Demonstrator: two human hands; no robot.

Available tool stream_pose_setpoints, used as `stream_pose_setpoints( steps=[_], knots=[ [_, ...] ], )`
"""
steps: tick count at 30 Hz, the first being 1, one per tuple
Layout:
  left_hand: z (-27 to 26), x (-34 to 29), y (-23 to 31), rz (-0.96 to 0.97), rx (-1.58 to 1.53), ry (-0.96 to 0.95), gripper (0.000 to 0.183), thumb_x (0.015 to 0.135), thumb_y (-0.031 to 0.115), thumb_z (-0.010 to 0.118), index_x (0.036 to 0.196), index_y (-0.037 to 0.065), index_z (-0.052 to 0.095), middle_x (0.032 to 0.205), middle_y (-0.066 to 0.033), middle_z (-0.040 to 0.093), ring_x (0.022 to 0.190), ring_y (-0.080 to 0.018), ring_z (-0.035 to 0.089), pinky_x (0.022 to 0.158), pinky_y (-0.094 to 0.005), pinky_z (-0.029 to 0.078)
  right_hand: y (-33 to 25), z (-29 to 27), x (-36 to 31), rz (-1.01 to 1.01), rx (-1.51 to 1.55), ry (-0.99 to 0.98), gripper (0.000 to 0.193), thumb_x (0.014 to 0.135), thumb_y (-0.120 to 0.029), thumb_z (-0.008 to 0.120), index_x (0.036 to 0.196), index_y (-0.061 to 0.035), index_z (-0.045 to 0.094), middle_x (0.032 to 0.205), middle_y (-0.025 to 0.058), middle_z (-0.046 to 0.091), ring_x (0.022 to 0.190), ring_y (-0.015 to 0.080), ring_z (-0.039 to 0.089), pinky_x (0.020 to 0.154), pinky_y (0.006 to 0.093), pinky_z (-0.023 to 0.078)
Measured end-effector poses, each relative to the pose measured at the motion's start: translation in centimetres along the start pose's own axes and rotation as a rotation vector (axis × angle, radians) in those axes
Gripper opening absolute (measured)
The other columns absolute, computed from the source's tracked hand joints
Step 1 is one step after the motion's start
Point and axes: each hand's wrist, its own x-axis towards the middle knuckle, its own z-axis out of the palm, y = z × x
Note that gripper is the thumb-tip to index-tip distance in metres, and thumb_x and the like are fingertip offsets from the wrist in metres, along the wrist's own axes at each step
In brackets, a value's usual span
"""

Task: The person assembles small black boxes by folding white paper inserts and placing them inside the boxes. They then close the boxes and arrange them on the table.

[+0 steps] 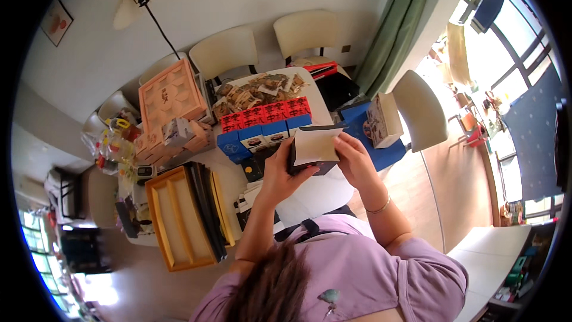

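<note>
Between my two hands is a small dark box (317, 146) with a cream-coloured face or inner side turned up toward me. My left hand (281, 173) grips its left side, the thumb reaching along the lower edge. On the right edge my right hand (356, 158) holds it with bent fingers and the thumb near the top. Just beyond the box stands a row of blue boxes (256, 136) with red tops. Partly hidden behind my left hand lies a dark printed box or card (253, 170). A white sheet (316, 201) lies below the held box.
Small brown packets (262, 90) are heaped behind the blue boxes. Pink boxes (168, 98) are stacked at the left, with yellow trays (180, 217) nearer me. A cream chair (420, 110) stands at the right beside a blue box (381, 149); other chairs line the wall.
</note>
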Motion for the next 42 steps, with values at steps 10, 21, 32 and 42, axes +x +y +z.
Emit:
stream_pose_setpoints(
  steps=[10,21,32,42],
  knots=[
    [-1.9,-3.5,-0.6,-0.093,-0.121,-0.027,0.063,0.08,0.012,0.075,0.133,0.0,0.045,0.113,-0.0137,0.063,0.102,-0.0209,0.063,0.086,-0.0318,0.05,3.3,0.3,0.4,0.001,-0.363,-0.06,0.019,0.089,-0.009,0.066,0.103,0.0037,0.069,0.093,0.0049,0.07,0.081,0.009,0.064,0.071,0.0223,0.05],
    [-3.0,-5.4,-1.6,-0.094,-0.336,0.016,0.04,0.086,0.008,0.07,0.12,0.004,0.05,0.104,-0.0078,0.056,0.095,-0.0152,0.057,0.077,-0.0242,0.049,3.8,2.6,2.6,0.001,-0.375,-0.142,0.027,0.094,-0.024,0.066,0.098,0.0025,0.07,0.086,0.0011,0.069,0.07,0.0037,0.058,0.059,0.0195,0.046],
    [-3.0,-4.9,0.0,0.026,0.27,0.085,0.087,0.065,0.031,0.088,0.132,0.007,0.037,0.131,-0.0172,0.039,0.113,-0.0327,0.052,0.088,-0.0398,0.051,6.1,0.0,4.3,-0.312,-0.782,0.019,0.029,0.092,-0.023,0.068,0.078,0.0023,0.066,0.064,-0.005,0.056,0.058,0.0008,0.042,0.046,0.0215,0.031],
    [-1.7,-5.5,-2.0,-0.089,0.255,0.264,0.094,0.057,0.023,0.09,0.129,0.006,0.033,0.122,-0.0183,0.044,0.108,-0.0359,0.053,0.088,-0.0422,0.048,7.8,1.9,4.8,-0.329,-0.795,0.038,0.033,0.091,-0.023,0.07,0.073,0.0027,0.06,0.064,-0.0049,0.054,0.06,0.0017,0.042,0.048,0.023,0.033]
  ],
)
